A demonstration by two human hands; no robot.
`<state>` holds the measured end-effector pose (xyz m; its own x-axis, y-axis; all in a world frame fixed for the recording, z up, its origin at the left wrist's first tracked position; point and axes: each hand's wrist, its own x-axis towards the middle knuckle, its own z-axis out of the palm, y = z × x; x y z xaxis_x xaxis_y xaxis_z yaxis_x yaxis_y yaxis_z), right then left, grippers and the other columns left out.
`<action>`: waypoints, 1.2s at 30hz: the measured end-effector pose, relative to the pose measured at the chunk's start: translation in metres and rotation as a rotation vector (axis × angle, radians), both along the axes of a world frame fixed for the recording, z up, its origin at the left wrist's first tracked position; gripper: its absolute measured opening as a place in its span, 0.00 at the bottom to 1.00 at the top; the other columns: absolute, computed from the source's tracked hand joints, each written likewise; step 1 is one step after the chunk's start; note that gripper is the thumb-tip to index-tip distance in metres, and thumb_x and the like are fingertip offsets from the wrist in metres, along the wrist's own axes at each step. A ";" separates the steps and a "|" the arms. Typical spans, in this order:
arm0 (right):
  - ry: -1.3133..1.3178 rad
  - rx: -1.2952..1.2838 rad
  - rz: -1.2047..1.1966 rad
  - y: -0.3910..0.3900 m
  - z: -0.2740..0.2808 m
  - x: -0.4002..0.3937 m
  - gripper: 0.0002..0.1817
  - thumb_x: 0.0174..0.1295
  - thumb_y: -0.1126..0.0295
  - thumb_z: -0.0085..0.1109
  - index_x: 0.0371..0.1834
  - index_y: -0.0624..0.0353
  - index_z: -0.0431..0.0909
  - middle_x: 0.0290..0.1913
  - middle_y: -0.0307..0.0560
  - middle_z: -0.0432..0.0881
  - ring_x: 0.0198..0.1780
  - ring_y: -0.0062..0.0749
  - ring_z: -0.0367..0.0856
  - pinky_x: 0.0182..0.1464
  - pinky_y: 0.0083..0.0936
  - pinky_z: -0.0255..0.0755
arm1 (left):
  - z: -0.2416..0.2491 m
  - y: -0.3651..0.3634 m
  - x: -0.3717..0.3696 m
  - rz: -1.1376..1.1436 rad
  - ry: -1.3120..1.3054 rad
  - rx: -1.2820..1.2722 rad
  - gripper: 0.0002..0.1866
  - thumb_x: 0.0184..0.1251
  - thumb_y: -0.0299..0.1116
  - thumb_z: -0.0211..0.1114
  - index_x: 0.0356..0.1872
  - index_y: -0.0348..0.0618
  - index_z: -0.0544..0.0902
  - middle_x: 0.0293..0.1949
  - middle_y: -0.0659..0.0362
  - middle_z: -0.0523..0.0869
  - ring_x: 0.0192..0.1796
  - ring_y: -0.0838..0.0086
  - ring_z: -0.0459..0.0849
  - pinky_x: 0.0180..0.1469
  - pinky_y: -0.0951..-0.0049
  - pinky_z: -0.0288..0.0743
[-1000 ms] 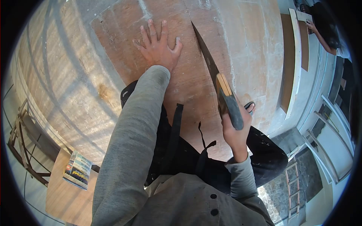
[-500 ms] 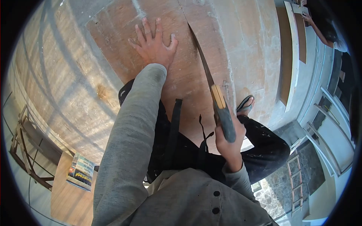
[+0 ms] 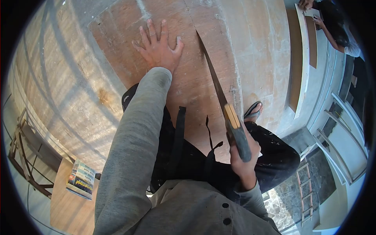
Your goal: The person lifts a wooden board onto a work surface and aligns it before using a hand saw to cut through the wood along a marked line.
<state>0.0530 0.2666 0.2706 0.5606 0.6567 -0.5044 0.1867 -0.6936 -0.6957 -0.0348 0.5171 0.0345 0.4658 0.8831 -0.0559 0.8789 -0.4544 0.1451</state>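
Observation:
Flat on the reddish plywood sheet [image 3: 117,43] rests my left hand [image 3: 159,51], its fingers spread. My right hand [image 3: 246,154] is wrapped around the grey and yellow handle of a handsaw [image 3: 215,80]. The saw's long blade slants up and to the left, its far end at a thin dark line in the plywood. That line runs on toward the top of the view. My legs in black trousers straddle the sheet, and a foot in a flip-flop [image 3: 253,111] stands at its right side.
At the top right another person's hand [image 3: 318,20] touches boards beside a long white-edged panel [image 3: 300,62]. A printed bucket [image 3: 81,179] stands on a wooden surface [image 3: 64,209] at lower left. Near the lower right lies a ladder-like wooden frame [image 3: 305,192].
My right hand has drawn the saw back toward my body and slightly right. My left hand stays in place on the plywood. The other person at top right has shifted slightly.

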 end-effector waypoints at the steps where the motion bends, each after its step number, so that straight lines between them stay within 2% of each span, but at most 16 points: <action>1: 0.015 0.039 0.018 0.013 -0.022 0.003 0.28 0.53 0.80 0.56 0.62 0.67 0.77 0.25 0.45 0.81 0.23 0.28 0.76 0.33 0.25 0.73 | 0.000 0.005 0.001 0.002 -0.011 0.011 0.39 0.68 0.63 0.52 0.80 0.70 0.58 0.83 0.56 0.48 0.83 0.50 0.43 0.76 0.28 0.33; 4: 0.116 -0.024 -0.153 0.012 -0.009 0.007 0.27 0.52 0.79 0.54 0.59 0.68 0.78 0.24 0.44 0.74 0.25 0.30 0.71 0.35 0.23 0.72 | 0.002 0.005 -0.001 0.000 -0.039 0.010 0.40 0.67 0.62 0.53 0.79 0.69 0.58 0.83 0.56 0.49 0.83 0.50 0.45 0.75 0.28 0.34; 5: 0.127 -0.134 -0.047 0.006 0.012 0.003 0.27 0.53 0.78 0.54 0.61 0.69 0.77 0.30 0.46 0.82 0.31 0.28 0.80 0.43 0.22 0.76 | 0.011 -0.016 -0.011 -0.037 -0.019 -0.038 0.40 0.67 0.62 0.53 0.79 0.69 0.58 0.83 0.56 0.49 0.83 0.50 0.45 0.75 0.28 0.34; 7: -0.086 -0.011 0.023 -0.025 0.038 -0.020 0.32 0.53 0.82 0.51 0.66 0.68 0.74 0.42 0.55 0.88 0.41 0.33 0.89 0.48 0.22 0.78 | 0.005 0.004 0.003 0.021 0.023 0.024 0.39 0.66 0.61 0.55 0.79 0.68 0.61 0.83 0.57 0.50 0.82 0.51 0.46 0.77 0.31 0.33; 9: 0.058 0.016 -0.218 -0.039 0.035 -0.022 0.30 0.53 0.81 0.50 0.64 0.67 0.76 0.54 0.61 0.86 0.54 0.38 0.88 0.57 0.24 0.76 | 0.000 0.014 0.004 0.046 0.024 0.026 0.39 0.67 0.61 0.55 0.79 0.68 0.60 0.83 0.56 0.50 0.82 0.51 0.47 0.76 0.30 0.34; 11: 0.093 -0.107 -0.079 -0.002 0.013 0.010 0.28 0.54 0.80 0.52 0.63 0.66 0.77 0.38 0.53 0.87 0.32 0.34 0.85 0.41 0.25 0.78 | 0.005 0.004 0.002 0.017 -0.006 0.001 0.39 0.67 0.61 0.55 0.79 0.69 0.60 0.83 0.57 0.50 0.82 0.51 0.46 0.76 0.29 0.34; 12: 0.116 0.020 -0.022 0.011 -0.024 0.020 0.26 0.54 0.80 0.55 0.61 0.66 0.78 0.26 0.49 0.78 0.23 0.30 0.74 0.31 0.26 0.71 | 0.005 -0.004 -0.002 0.009 -0.001 -0.020 0.39 0.67 0.61 0.55 0.79 0.69 0.60 0.83 0.57 0.50 0.82 0.51 0.46 0.76 0.29 0.34; 13: -0.100 0.117 -0.006 0.007 -0.052 0.013 0.26 0.54 0.79 0.56 0.59 0.67 0.78 0.21 0.47 0.71 0.20 0.29 0.72 0.28 0.25 0.67 | 0.004 -0.002 -0.004 0.010 0.005 0.000 0.39 0.66 0.61 0.55 0.79 0.69 0.60 0.83 0.57 0.50 0.82 0.51 0.46 0.76 0.29 0.34; 19: 0.017 -0.043 -0.092 -0.054 0.064 -0.013 0.32 0.51 0.79 0.54 0.65 0.67 0.75 0.33 0.55 0.84 0.28 0.30 0.82 0.39 0.25 0.77 | 0.001 0.008 -0.002 0.018 0.002 0.030 0.39 0.67 0.61 0.55 0.79 0.70 0.60 0.83 0.57 0.50 0.83 0.51 0.46 0.77 0.30 0.33; 21: 0.120 -0.149 -0.098 -0.020 0.026 0.005 0.32 0.51 0.79 0.53 0.65 0.66 0.75 0.35 0.56 0.85 0.27 0.32 0.82 0.39 0.25 0.77 | 0.000 0.000 0.000 -0.005 -0.009 0.022 0.39 0.67 0.61 0.55 0.79 0.70 0.60 0.83 0.57 0.50 0.83 0.52 0.46 0.77 0.30 0.33; 23: -0.094 0.068 0.099 0.002 -0.053 0.013 0.31 0.51 0.81 0.53 0.65 0.65 0.75 0.31 0.55 0.84 0.25 0.31 0.81 0.35 0.22 0.75 | -0.003 0.006 0.000 0.004 -0.028 0.039 0.39 0.68 0.63 0.51 0.79 0.69 0.58 0.83 0.56 0.49 0.83 0.51 0.44 0.76 0.29 0.33; 26: 0.076 -0.088 -0.045 -0.016 0.008 -0.001 0.31 0.51 0.81 0.53 0.65 0.67 0.75 0.33 0.57 0.85 0.30 0.33 0.85 0.40 0.24 0.77 | -0.001 0.005 0.000 -0.004 -0.016 0.038 0.39 0.68 0.62 0.51 0.80 0.70 0.58 0.83 0.57 0.50 0.83 0.52 0.44 0.76 0.29 0.32; 29: -0.029 0.003 0.013 -0.017 0.050 -0.005 0.32 0.50 0.80 0.52 0.65 0.71 0.75 0.44 0.60 0.87 0.41 0.33 0.89 0.47 0.25 0.78 | 0.000 0.005 0.001 0.016 0.014 0.033 0.38 0.68 0.61 0.53 0.79 0.70 0.59 0.83 0.58 0.49 0.83 0.53 0.45 0.77 0.30 0.32; 30: 0.001 0.027 -0.004 -0.018 0.034 -0.001 0.33 0.51 0.80 0.50 0.66 0.70 0.74 0.42 0.58 0.87 0.38 0.31 0.89 0.45 0.23 0.78 | -0.001 0.007 0.000 0.019 0.018 0.030 0.38 0.68 0.61 0.53 0.79 0.70 0.59 0.83 0.58 0.49 0.83 0.53 0.45 0.77 0.30 0.32; 33: -0.065 0.152 -0.010 0.026 -0.049 0.010 0.16 0.54 0.80 0.59 0.48 0.68 0.79 0.23 0.47 0.73 0.24 0.24 0.68 0.30 0.22 0.67 | 0.000 0.007 0.000 0.016 -0.010 0.051 0.38 0.68 0.61 0.52 0.79 0.70 0.59 0.83 0.58 0.49 0.83 0.53 0.46 0.77 0.31 0.32; 36: 0.039 -0.030 -0.073 -0.018 0.000 0.001 0.25 0.54 0.80 0.54 0.58 0.68 0.78 0.30 0.52 0.81 0.31 0.28 0.79 0.38 0.23 0.73 | 0.003 -0.006 -0.002 -0.008 0.040 0.051 0.38 0.68 0.62 0.52 0.79 0.69 0.59 0.83 0.58 0.49 0.83 0.53 0.46 0.78 0.32 0.33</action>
